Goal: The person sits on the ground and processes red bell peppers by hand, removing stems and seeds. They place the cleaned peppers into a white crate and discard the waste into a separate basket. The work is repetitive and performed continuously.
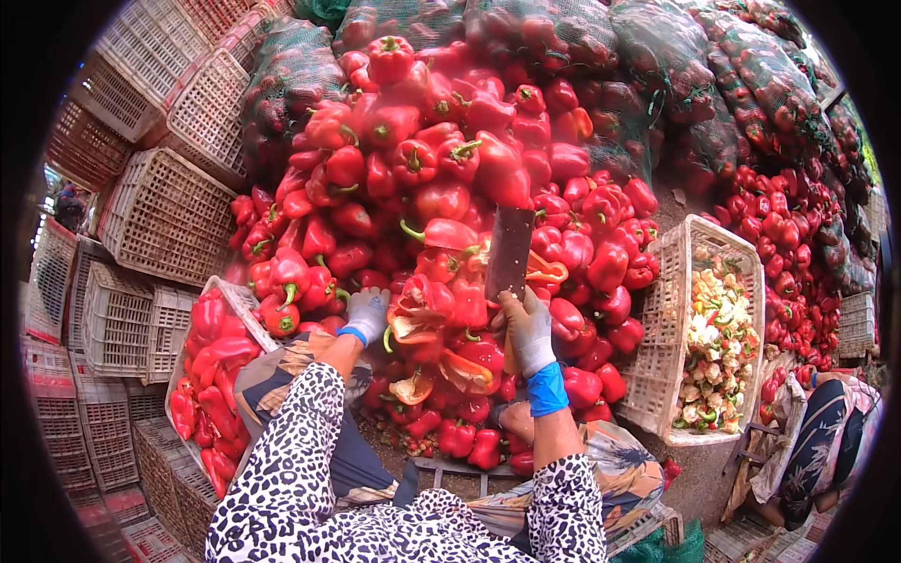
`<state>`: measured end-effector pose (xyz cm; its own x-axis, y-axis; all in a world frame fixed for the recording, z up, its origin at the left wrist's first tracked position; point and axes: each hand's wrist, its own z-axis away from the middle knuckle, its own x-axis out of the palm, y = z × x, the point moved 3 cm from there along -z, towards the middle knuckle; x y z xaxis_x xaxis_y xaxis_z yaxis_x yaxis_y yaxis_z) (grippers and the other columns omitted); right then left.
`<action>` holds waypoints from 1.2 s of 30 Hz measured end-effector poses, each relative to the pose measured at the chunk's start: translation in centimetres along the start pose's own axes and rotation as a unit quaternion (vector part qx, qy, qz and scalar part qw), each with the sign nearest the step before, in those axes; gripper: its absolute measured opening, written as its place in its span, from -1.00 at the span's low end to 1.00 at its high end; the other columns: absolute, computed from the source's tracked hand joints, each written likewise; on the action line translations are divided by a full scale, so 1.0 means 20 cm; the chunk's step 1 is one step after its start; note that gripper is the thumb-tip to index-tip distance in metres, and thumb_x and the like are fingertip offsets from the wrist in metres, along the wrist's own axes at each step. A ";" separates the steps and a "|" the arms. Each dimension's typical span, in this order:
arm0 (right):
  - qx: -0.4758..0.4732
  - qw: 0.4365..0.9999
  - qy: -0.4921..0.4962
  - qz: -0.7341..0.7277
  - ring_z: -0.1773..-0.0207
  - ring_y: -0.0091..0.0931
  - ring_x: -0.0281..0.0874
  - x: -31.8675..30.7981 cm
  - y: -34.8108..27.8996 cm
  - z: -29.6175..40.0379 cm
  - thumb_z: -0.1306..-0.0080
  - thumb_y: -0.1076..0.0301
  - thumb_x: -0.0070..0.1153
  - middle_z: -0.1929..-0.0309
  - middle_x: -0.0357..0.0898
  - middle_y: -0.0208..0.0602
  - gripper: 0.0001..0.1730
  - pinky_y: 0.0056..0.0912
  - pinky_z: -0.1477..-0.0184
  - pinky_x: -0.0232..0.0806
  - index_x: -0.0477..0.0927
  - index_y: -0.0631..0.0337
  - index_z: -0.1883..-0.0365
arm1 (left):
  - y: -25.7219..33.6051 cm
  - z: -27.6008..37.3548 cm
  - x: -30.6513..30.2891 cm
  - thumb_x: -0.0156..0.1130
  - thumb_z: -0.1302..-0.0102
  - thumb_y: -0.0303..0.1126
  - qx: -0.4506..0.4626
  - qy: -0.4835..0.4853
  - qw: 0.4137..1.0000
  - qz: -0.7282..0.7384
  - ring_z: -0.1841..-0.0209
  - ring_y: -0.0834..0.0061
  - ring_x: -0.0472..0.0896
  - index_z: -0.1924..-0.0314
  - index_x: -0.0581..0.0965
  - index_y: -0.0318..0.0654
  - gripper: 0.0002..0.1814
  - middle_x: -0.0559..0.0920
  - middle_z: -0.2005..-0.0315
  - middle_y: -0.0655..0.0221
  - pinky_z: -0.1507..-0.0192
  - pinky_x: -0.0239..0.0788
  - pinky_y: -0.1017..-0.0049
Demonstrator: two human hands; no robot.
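My right hand point(528, 327), in a pale glove with a blue band at the wrist, grips a cleaver point(508, 246) by its handle. The dark, broad blade points away from me over a heap of red bell peppers point(440, 200). My left hand point(366, 317), also gloved, is at the near left side of the heap; its fingertips are partly hidden among peppers, so its hold is unclear. Between my hands lie cut-open peppers point(466, 371) showing pale orange insides. Another opened piece point(547, 269) is beside the blade.
At my left a plastic crate point(243, 313) holds cut red peppers point(215, 394). The crate at right point(654, 352) contains pepper cores point(718, 338). Stacked crates point(169, 211) line the left; filled mesh sacks point(654, 56) stand behind the heap. Another person point(820, 436) sits at far right.
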<state>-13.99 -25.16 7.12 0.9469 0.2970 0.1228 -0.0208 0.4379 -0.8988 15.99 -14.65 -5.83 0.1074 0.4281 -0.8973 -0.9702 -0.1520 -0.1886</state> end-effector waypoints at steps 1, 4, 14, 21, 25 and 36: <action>-0.009 1.000 0.012 -0.015 0.66 -0.55 0.43 0.00 0.00 0.00 -0.49 0.25 0.04 0.62 0.49 -0.37 -0.78 -0.48 0.58 0.34 0.54 0.23 0.12 | -0.01 0.00 0.00 0.09 -0.36 -0.28 -0.002 0.002 1.000 -0.005 -0.01 0.22 0.66 -0.03 0.52 -0.13 -0.72 0.65 0.07 0.22 0.10 0.51 0.19; -0.029 0.997 0.060 -0.044 0.64 -0.56 0.45 -0.02 0.02 0.01 -0.49 0.25 0.05 0.60 0.50 -0.37 -0.77 -0.47 0.59 0.36 0.54 0.25 0.10 | 0.01 -0.01 -0.03 0.09 -0.36 -0.27 0.004 0.000 1.000 -0.011 -0.03 0.20 0.66 -0.02 0.53 -0.15 -0.72 0.66 0.04 0.20 0.07 0.52 0.18; 0.030 0.997 0.075 0.005 0.58 -0.51 0.51 0.00 0.22 0.14 -0.49 0.21 0.03 0.56 0.53 -0.30 -0.72 -0.44 0.56 0.43 0.56 0.30 0.15 | -0.01 0.01 0.02 0.14 -0.30 -0.27 -0.021 -0.004 1.000 0.000 0.02 0.20 0.67 0.01 0.54 -0.12 -0.73 0.67 0.08 0.21 0.09 0.48 0.17; 0.055 0.998 0.022 0.009 0.52 -0.62 0.50 0.02 0.35 0.15 -0.49 0.27 0.06 0.45 0.53 -0.38 -0.77 -0.51 0.53 0.41 0.54 0.24 0.03 | -0.02 0.03 -0.20 0.25 -0.25 0.00 -0.057 -0.088 0.992 0.075 -0.09 0.16 0.67 -0.07 0.57 -0.24 -0.47 0.67 -0.04 0.09 -0.11 0.51 0.25; 0.059 0.997 0.040 0.024 0.51 -0.62 0.53 0.04 0.28 0.18 -0.49 0.24 0.05 0.49 0.56 -0.40 -0.74 -0.48 0.51 0.42 0.55 0.23 0.02 | -0.29 0.06 -0.46 0.45 -0.06 0.17 -0.169 -0.021 0.921 0.351 0.08 0.16 0.73 -0.02 0.58 -0.32 -0.26 0.73 0.14 0.07 0.09 0.56 0.26; -0.472 0.815 0.069 0.329 0.49 -0.18 0.60 0.30 -0.30 0.61 -0.18 0.45 0.28 0.54 0.57 -0.14 -0.53 -0.14 0.46 0.35 0.61 0.18 -0.11 | 0.06 0.34 -0.85 0.31 -0.38 0.03 -0.034 -0.030 0.287 0.957 -0.05 0.43 0.64 -0.20 0.53 -0.09 -0.48 0.66 -0.02 0.40 -0.11 0.55 0.29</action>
<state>-12.09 -15.74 18.33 0.8589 0.0780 -0.5062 -0.3441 -0.6443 -0.6830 11.59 -16.07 11.98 -0.6139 -0.4835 0.6240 0.7666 -0.1764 0.6175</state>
